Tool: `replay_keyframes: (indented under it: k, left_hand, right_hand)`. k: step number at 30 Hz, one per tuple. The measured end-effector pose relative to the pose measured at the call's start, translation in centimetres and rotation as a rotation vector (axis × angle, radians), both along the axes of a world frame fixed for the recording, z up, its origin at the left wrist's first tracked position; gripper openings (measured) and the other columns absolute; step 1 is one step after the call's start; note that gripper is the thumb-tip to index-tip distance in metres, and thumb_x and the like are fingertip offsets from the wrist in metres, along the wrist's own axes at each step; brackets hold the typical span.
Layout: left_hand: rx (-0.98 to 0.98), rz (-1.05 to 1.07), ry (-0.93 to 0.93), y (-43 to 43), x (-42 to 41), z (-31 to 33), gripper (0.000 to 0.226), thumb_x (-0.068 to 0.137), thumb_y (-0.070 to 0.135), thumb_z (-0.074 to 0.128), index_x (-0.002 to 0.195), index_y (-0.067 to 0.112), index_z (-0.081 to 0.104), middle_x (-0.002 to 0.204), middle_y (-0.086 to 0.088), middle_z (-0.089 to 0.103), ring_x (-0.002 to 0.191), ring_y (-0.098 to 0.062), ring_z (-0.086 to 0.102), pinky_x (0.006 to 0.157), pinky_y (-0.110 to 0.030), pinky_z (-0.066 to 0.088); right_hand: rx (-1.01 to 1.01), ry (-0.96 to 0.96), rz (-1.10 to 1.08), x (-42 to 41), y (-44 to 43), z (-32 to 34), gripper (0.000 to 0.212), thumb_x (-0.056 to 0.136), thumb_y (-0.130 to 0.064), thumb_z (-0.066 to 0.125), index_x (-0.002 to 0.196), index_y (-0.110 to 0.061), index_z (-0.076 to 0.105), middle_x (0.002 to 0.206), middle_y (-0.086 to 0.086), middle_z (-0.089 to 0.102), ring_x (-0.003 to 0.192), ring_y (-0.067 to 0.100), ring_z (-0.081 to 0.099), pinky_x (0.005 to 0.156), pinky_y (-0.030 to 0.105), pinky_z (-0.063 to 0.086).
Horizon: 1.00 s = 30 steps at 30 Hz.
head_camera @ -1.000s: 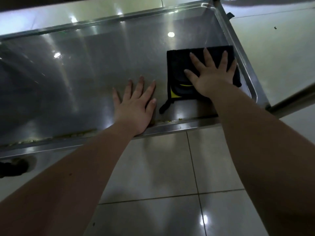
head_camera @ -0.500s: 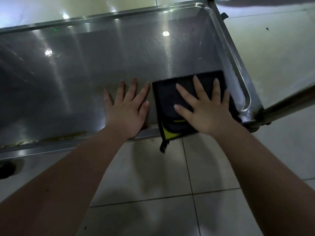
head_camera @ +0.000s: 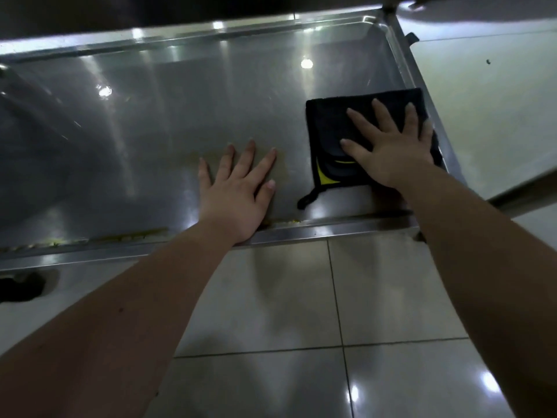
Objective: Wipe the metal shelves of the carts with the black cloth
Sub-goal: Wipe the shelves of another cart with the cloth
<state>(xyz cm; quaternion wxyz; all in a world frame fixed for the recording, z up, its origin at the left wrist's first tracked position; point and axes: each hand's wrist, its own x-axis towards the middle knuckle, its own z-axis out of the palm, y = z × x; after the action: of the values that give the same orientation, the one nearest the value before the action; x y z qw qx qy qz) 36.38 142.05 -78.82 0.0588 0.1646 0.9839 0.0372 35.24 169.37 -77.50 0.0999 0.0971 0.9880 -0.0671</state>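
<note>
Stainless-steel cart shelf point(head_camera: 150, 131), one in view: rectangular, with a raised rim, standing over pale glossy floor tiles point(head_camera: 301, 297). One folded black cloth with yellow trim point(head_camera: 328, 122) lies flat at the shelf's right end, its right edge against the right rim. One small black loop point(head_camera: 306, 200) trails from its near-left corner. Whether the yellow marking carries writing cannot be told.

Two hands in view. The right hand point(head_camera: 388, 152) presses flat on the cloth, fingers straight and spread, clasping nothing. The left hand point(head_camera: 235, 191) rests flat on bare metal left of the cloth, apart from it, fingers straight. Yellowish residue point(head_camera: 120, 236) lines the near rim.
</note>
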Motion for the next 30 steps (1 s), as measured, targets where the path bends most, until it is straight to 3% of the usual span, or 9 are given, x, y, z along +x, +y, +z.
replay_keyframes:
  k: [9,16,21,24,27,30]
  left_hand:
    - [-0.006,-0.004,0.006,0.5,0.4,-0.2,0.053,0.102,0.051,0.015,0.153,0.050,0.000,0.166,0.010,-0.005,0.152,-0.025,-0.006,0.116,-0.063,-0.002]
    - [0.044,-0.013,-0.020,0.4,0.3,-0.2,0.054,0.104,0.043,0.018,0.154,0.048,-0.001,0.166,0.011,-0.004,0.152,-0.023,-0.007,0.117,-0.061,-0.006]
    - [0.031,-0.096,-0.020,-1.7,-0.6,0.5,0.053,0.105,0.042,0.024,0.156,0.040,0.010,0.166,0.006,0.002,0.152,-0.027,-0.004,0.119,-0.056,-0.002]
    - [-0.002,-0.035,-0.006,-6.4,-2.4,0.5,0.053,0.105,0.046,0.028,0.156,0.040,0.015,0.166,0.003,0.008,0.152,-0.031,0.000,0.118,-0.060,0.001]
    - [-0.032,0.059,-0.024,-10.2,-3.2,0.3,0.055,0.101,0.059,0.022,0.154,0.047,0.011,0.166,0.008,0.005,0.152,-0.032,0.001,0.115,-0.066,0.003]
    - [-0.076,0.050,0.018,-10.4,-2.8,0.1,0.056,0.100,0.058,0.020,0.154,0.048,0.007,0.166,0.008,0.004,0.151,-0.032,0.005,0.113,-0.067,0.006]
  right_hand:
    - [-0.017,-0.036,-0.077,8.9,-3.3,-0.1,0.064,0.091,-0.075,0.015,0.147,-0.058,-0.010,0.163,-0.012,-0.017,0.147,0.041,-0.019,0.117,0.060,-0.011]
    - [-0.028,-0.063,0.076,9.5,-10.1,0.1,0.062,0.093,-0.074,0.013,0.147,-0.058,-0.012,0.162,-0.012,-0.023,0.144,0.044,-0.024,0.114,0.064,-0.012]
    - [-0.027,-0.012,0.055,9.3,-5.9,-0.2,0.062,0.091,-0.075,0.020,0.146,-0.062,-0.005,0.163,-0.018,-0.012,0.149,0.038,-0.016,0.118,0.060,-0.006]
    - [-0.009,-0.009,-0.055,9.2,-1.8,-0.2,0.064,0.089,-0.077,0.024,0.146,-0.062,-0.002,0.164,-0.018,-0.007,0.150,0.037,-0.010,0.119,0.057,-0.003]
    - [0.019,-0.043,-0.096,9.1,-0.4,-0.4,0.066,0.089,-0.079,0.022,0.146,-0.061,-0.006,0.164,-0.016,-0.009,0.149,0.038,-0.012,0.119,0.057,-0.006]
    - [0.043,-0.062,-0.125,8.9,-2.2,-0.5,0.064,0.091,-0.075,0.019,0.146,-0.061,-0.011,0.164,-0.015,-0.013,0.148,0.041,-0.015,0.117,0.062,-0.005]
